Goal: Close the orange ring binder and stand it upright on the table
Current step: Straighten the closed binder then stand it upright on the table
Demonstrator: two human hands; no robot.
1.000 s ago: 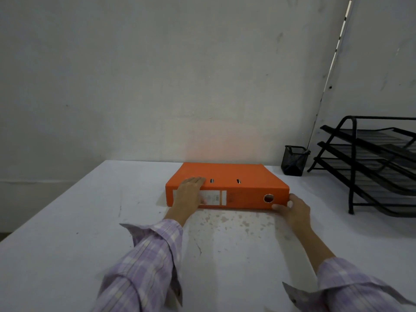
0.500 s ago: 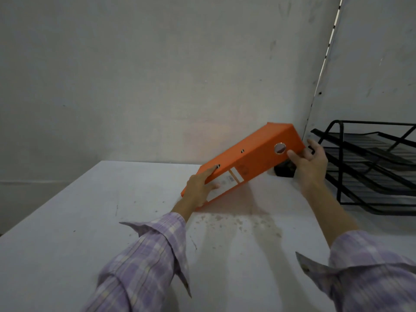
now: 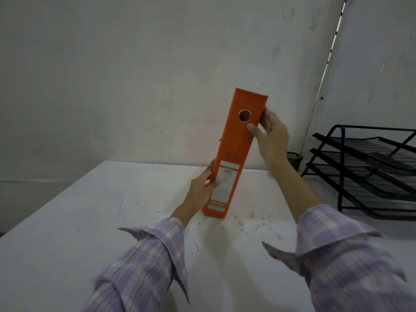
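Note:
The orange ring binder (image 3: pixel 236 140) is closed and stands nearly upright on the white table (image 3: pixel 90 221), leaning slightly to the right, its spine with the finger hole and white label facing me. Its bottom end rests on the table. My left hand (image 3: pixel 202 188) grips the lower left edge of the spine near the label. My right hand (image 3: pixel 270 134) holds the upper right side, thumb on the spine just below the finger hole.
A black wire letter tray rack (image 3: pixel 364 167) stands at the right. A black mesh pen cup (image 3: pixel 295 159) sits behind my right forearm by the wall. The grey wall runs close behind the binder. Brown specks mark the table in front of the binder.
The binder lay flat a second ago. Both hands swung its right end up, pivoting on the left end, and it now stands almost vertical.

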